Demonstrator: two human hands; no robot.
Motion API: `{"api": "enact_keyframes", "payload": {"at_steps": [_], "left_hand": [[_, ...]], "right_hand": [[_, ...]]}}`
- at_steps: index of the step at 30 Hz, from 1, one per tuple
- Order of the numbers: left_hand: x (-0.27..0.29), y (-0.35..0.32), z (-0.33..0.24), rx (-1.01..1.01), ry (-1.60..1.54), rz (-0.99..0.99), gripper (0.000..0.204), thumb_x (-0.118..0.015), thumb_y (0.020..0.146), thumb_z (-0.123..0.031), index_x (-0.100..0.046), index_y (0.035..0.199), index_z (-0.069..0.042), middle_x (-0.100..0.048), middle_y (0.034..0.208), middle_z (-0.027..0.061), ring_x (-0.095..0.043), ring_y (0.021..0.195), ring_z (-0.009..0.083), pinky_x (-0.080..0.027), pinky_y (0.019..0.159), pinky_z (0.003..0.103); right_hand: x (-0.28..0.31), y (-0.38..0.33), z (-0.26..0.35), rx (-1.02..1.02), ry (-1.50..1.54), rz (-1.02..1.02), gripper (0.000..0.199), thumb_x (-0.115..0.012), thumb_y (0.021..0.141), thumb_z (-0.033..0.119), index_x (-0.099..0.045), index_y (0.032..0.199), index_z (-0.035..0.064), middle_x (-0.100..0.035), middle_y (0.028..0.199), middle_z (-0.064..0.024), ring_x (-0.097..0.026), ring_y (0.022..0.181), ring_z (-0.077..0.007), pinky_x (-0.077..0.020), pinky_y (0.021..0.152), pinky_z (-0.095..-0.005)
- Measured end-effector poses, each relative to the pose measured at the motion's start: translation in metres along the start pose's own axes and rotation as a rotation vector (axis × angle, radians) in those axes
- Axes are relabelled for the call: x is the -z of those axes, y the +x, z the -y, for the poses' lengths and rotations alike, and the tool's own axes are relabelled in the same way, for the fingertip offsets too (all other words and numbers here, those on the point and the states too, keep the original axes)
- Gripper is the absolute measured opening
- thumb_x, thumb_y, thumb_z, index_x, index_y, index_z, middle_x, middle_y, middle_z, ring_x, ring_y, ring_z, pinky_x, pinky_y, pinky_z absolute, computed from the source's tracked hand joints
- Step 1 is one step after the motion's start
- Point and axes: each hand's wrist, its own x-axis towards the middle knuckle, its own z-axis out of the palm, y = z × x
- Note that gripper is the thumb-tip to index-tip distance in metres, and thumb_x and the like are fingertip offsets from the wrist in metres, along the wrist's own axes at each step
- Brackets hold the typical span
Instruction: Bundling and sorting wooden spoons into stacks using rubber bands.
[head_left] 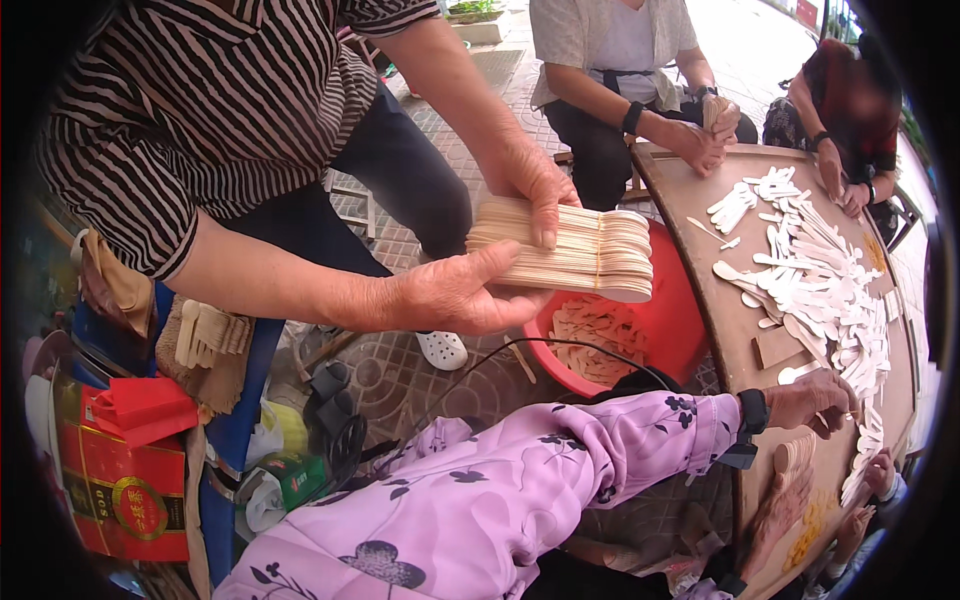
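Observation:
My left hand [808,401], in a pink floral sleeve with a black wristband, reaches over the table's near side. Its fingers are drawn together beside loose flat wooden spoons [825,280]; whatever lies between the fingertips is too small to name. Lower down, my right hand [778,520] is closed around a stack of flat wooden spoons [795,455], their rounded ends pointing up. Across from me, a person in a striped top holds a larger banded bundle of wooden spoons [565,250] in both hands.
A red basin [685,315] with wooden spoons stands between that person and the brown table [690,215]. Others sit around the table, hands at the spoons. At left are a red box [115,480] and a blue bench [245,410]. A black cable [500,348] crosses below the bundle.

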Motion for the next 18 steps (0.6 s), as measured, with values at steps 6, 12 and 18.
{"api": "enact_keyframes", "payload": {"at_steps": [6, 12, 18], "left_hand": [[0.003, -0.004, 0.002, -0.058, 0.007, -0.011, 0.012, -0.055, 0.078, -0.01, -0.063, 0.085, -0.004, -0.063, 0.073, 0.0046, -0.062, 0.065, 0.0121, -0.053, 0.056, 0.028], [-0.001, 0.001, -0.003, -0.11, 0.008, -0.003, 0.012, -0.055, 0.073, -0.005, -0.063, 0.081, -0.004, -0.065, 0.072, 0.0051, -0.063, 0.064, 0.0126, -0.053, 0.056, 0.027], [0.001, 0.002, 0.01, -0.112, -0.007, -0.011, 0.008, -0.056, 0.068, -0.003, -0.063, 0.072, -0.003, -0.064, 0.069, 0.007, -0.063, 0.061, 0.0151, -0.052, 0.052, 0.029]], "right_hand": [[0.002, -0.003, 0.002, -0.053, 0.119, 0.023, 0.056, -0.039, 0.099, 0.036, -0.033, 0.139, -0.003, -0.037, 0.14, -0.0239, -0.032, 0.131, -0.0373, -0.0233, 0.108, -0.0424], [0.02, 0.0, 0.017, -0.062, 0.201, 0.013, 0.057, -0.04, 0.098, 0.037, -0.034, 0.139, -0.0018, -0.037, 0.14, -0.0238, -0.031, 0.131, -0.0383, -0.0225, 0.108, -0.0424], [0.005, -0.002, 0.008, -0.059, 0.163, 0.046, 0.057, -0.039, 0.098, 0.038, -0.034, 0.14, -0.0003, -0.038, 0.14, -0.0234, -0.032, 0.131, -0.0377, -0.0229, 0.108, -0.0419]]}}
